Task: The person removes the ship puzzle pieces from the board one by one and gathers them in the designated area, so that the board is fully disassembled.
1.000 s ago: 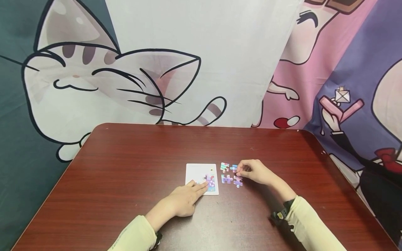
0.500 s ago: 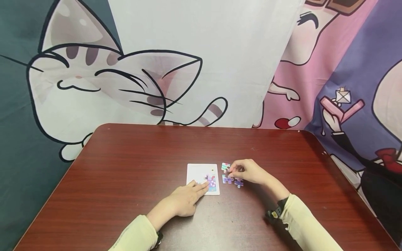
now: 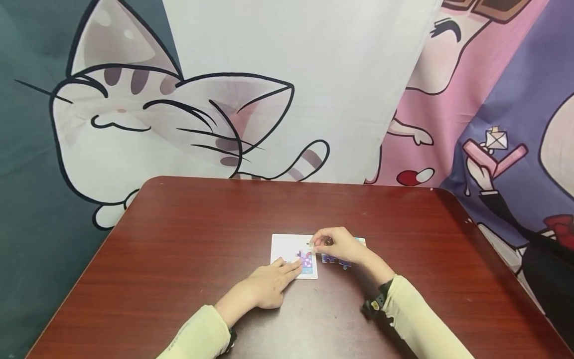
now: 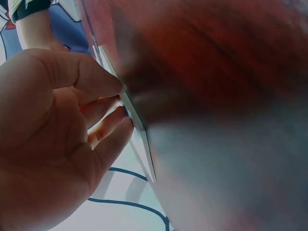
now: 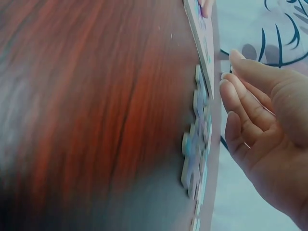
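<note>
A thin white puzzle board (image 3: pixel 287 243) with a purple and blue picture at its lower right lies on the table. My left hand (image 3: pixel 268 284) rests on its lower left part, fingers stretched over the picture. In the left wrist view its thumb (image 4: pixel 98 79) is at the board's near edge. My right hand (image 3: pixel 341 244) is over the board's upper right edge, thumb and forefinger pinching a small puzzle piece that the fingertips mostly hide. Loose purple puzzle pieces (image 3: pixel 344 264) lie just right of the board, partly under that hand. The right wrist view shows these pieces (image 5: pixel 192 149) edge-on.
The brown wooden table (image 3: pixel 215 214) extends around the board on all sides. Behind it hangs a cloth backdrop (image 3: pixel 350 89) with cartoon animals. One more puzzle piece (image 3: pixel 361 241) shows beyond the right wrist. A dark strap (image 3: pixel 378 301) sits on the right wrist.
My right hand has moved left, from over the loose pieces to the board's upper right edge. The left hand stays on the board, and the head view has shifted slightly.
</note>
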Motion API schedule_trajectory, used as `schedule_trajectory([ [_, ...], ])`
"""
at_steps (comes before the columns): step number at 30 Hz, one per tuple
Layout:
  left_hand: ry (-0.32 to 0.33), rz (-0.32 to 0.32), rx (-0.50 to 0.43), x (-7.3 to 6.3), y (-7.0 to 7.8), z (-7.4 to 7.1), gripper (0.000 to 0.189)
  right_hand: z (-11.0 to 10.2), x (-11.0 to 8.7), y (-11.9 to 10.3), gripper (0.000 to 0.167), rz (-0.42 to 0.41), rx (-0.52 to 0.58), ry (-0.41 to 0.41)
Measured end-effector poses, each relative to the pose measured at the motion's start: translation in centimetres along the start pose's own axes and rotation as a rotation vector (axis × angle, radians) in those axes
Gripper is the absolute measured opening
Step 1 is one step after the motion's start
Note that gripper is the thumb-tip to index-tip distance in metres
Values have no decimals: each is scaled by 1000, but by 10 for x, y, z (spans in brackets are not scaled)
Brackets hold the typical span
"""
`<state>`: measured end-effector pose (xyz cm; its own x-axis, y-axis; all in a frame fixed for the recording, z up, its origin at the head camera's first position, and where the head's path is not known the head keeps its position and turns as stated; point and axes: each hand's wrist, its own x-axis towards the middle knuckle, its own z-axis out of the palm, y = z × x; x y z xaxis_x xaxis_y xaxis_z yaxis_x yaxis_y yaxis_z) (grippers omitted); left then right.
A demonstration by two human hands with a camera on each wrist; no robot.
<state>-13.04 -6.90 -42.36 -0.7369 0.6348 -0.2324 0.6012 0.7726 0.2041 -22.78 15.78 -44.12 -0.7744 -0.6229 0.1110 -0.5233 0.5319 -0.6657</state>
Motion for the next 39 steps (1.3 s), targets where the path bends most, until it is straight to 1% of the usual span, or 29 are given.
schedule_trajectory([
  [7, 1, 5, -3, -1, 2, -2, 76, 7, 6, -4, 15, -24, -38, -37],
  [15, 7, -1, -4, -1, 2, 0, 75, 13, 10, -8, 22, -72, -96, -74],
  [21, -8, -15, -23, -2, 3, 0, 76, 13, 12, -15, 23, -70, -127, -134],
  [29, -15, -17, -16, -4, 4, -2, 77, 13, 18, -22, 20, 0, -144, -186],
  [33, -20, -18, -16, -4, 5, -2, 79, 12, 22, -23, 20, 66, -145, -214],
  [36, -29, -17, -23, -4, 4, -1, 79, 11, 26, -25, 20, 134, -120, -235],
  [39, -37, -5, -19, -5, 3, -1, 78, 11, 30, -29, 20, 196, -91, -237],
])
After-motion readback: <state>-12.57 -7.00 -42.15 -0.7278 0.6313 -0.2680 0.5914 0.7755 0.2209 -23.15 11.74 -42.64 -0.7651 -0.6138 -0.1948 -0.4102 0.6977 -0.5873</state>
